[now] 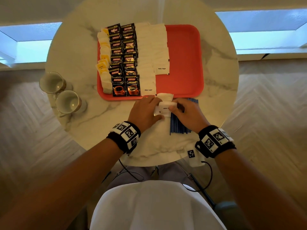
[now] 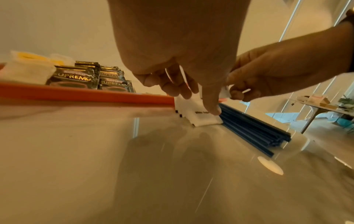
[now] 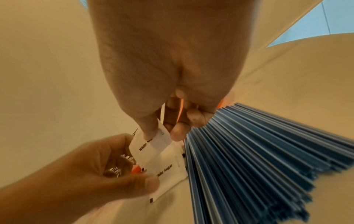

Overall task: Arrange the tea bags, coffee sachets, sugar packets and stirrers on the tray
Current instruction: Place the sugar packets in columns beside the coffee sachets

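Observation:
A red tray (image 1: 184, 63) holds a column of tea bags (image 1: 105, 52), two columns of black coffee sachets (image 1: 124, 52) and two columns of white sugar packets (image 1: 152, 47); its right part is bare. Just in front of the tray, my left hand (image 1: 157, 107) holds a small pile of sugar packets (image 2: 203, 119) on the table, thumb pressed on top. My right hand (image 1: 174, 107) pinches one sugar packet (image 3: 153, 142) between thumb and forefinger, above that pile. Blue stirrers (image 1: 179, 125) lie in a bundle under and right of my right hand.
Two glass cups (image 1: 52, 82) (image 1: 68, 101) stand at the left edge of the round marble table (image 1: 99, 130). A white tag with a black marker (image 1: 191, 154) hangs at the near edge. The table's rim runs close behind my wrists.

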A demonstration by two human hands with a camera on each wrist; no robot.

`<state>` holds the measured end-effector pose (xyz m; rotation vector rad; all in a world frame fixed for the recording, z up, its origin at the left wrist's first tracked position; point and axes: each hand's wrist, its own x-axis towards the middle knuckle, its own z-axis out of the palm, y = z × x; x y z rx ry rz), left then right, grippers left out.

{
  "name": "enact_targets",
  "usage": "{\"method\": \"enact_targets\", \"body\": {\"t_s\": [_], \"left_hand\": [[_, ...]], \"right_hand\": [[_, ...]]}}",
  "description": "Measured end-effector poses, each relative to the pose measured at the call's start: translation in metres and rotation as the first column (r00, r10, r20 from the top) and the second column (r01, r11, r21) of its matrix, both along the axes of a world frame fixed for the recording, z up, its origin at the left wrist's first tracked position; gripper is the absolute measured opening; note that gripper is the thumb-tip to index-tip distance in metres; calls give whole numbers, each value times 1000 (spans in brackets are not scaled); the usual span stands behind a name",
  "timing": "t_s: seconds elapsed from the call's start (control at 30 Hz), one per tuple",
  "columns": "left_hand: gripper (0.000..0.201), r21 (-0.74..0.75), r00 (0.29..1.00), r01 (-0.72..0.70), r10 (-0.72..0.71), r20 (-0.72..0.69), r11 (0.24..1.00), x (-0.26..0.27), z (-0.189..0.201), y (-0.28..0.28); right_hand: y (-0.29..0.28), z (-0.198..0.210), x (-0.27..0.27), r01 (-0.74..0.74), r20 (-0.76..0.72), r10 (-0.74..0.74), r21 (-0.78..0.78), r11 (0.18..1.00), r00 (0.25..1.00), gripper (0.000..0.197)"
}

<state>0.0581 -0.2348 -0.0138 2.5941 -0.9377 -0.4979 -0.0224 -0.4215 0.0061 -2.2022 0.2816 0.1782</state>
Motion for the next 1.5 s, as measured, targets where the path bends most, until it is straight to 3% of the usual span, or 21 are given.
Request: {"method": "enact_targets", "body": {"t_s": [0.4, 0.5, 0.67, 0.87, 1.03, 1.2, 1.5], "left_hand": [[43, 213, 993, 36, -58, 99, 976, -12, -11, -4], [43, 234, 995, 64, -80, 60, 970, -13, -7, -4], [33, 114, 998, 48, -44, -41, 992, -3, 8, 3], [25, -54, 1000, -1, 3, 24, 999, 27, 28, 5], [28, -48, 997, -46, 49, 60, 998, 58, 35, 2], [28, -53, 998, -56, 57, 31, 997, 79, 30, -2], [31, -59, 999, -45, 46, 27, 997, 106, 14, -15]], "right_hand": [[-14, 1, -4, 60, -25, -60, 16, 998, 998, 15], [-13, 2, 0, 67, -6, -67, 21, 998, 998, 16], [-19, 8, 17, 86, 23, -87, 29, 996, 996, 16], [-28, 16, 64, 97, 46, -98, 16, 995, 994, 13], [-30, 3, 113, 123, 45, -122, -29, 992, 992, 15], [-28, -19, 145, 101, -55, -105, -66, 993, 993, 22], [-34, -26, 158, 166, -47, -167, -27, 986, 985, 24]]}}
